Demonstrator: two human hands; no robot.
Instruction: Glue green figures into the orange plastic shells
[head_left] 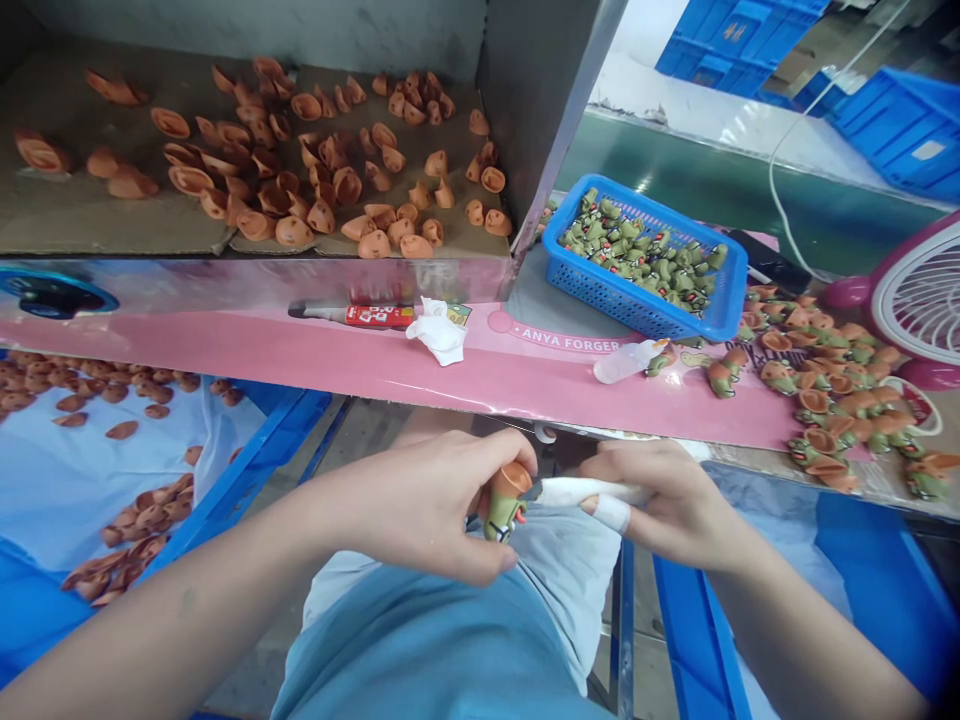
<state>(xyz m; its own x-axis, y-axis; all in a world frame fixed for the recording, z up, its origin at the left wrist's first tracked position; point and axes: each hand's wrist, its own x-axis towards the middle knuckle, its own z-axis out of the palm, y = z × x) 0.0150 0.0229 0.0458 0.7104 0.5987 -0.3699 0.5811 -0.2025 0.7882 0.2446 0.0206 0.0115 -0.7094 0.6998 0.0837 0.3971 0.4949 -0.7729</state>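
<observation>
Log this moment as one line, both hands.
left hand: green figurine with orange piece | right hand: white-wrapped tube | nearby: blue basket of green figurines

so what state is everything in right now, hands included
left hand, gripping a green figurine topped with an orange piece
right hand, holding a rolled white strip, one finger taped
blue plastic basket, full of green figurines
cardboard shelf, strewn with loose orange pieces
orange-topped figurines, heaped loose
red tube, lying flat
crumpled white tissue, resting on the pink board
clear plastic bottle, on its side
</observation>
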